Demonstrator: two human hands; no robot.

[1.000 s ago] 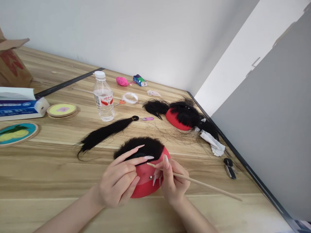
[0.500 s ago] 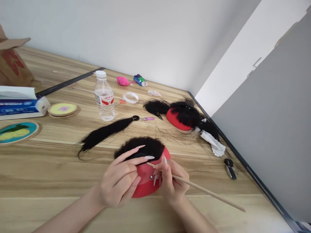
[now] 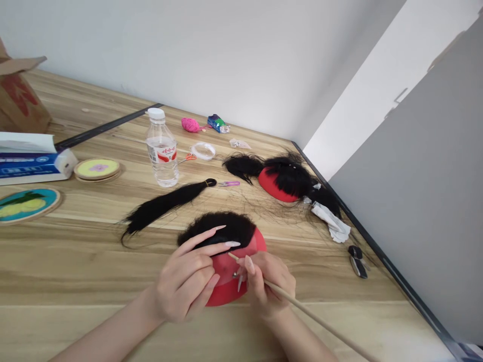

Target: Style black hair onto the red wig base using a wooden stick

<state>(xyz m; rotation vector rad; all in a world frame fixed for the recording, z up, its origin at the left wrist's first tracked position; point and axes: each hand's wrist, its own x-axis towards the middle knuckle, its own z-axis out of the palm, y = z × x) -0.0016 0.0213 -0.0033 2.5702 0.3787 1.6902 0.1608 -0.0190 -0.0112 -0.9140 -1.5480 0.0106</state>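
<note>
A red dome-shaped head form with a sheer mesh over it and short black hair on its far side sits before me. My left hand rests against it from the left. Two of its fingers lie stretched over the dark hair. Its thumb and the finger beside it are pressed together, and what is between them is hidden. My right hand is closed round a long thin wooden stick, whose narrow tip meets the mesh near the hairline. A small silvery pin head shows on the mesh.
Beyond lie a black hair bundle, purple thread snips, a water bottle and a second red form with black hair. Embroidery hoops and a tissue pack are left; keys lie right.
My right hand has turned slightly, and the stick's rear end has swung down toward the bottom edge. My left hand and the head form stay almost still.
</note>
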